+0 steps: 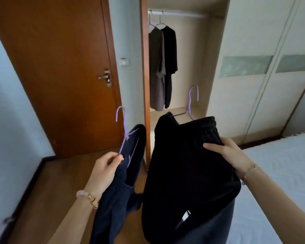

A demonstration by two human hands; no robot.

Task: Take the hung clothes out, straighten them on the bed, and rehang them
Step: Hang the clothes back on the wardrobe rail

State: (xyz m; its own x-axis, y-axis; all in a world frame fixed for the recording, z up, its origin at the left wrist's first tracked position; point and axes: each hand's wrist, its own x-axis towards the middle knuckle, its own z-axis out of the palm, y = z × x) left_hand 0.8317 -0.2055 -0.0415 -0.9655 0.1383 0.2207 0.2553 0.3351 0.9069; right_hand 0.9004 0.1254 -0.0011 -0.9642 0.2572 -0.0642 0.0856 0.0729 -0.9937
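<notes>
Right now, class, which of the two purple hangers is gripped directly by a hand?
The left purple hanger: the left hand pinches its wire. The right hand grips only the black trousers on the other hanger.

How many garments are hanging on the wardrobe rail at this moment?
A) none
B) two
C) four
B: two garments hang side by side at the left end of the wardrobe rail, a grey-brown garment and a black garment, each on its own hanger.
</notes>
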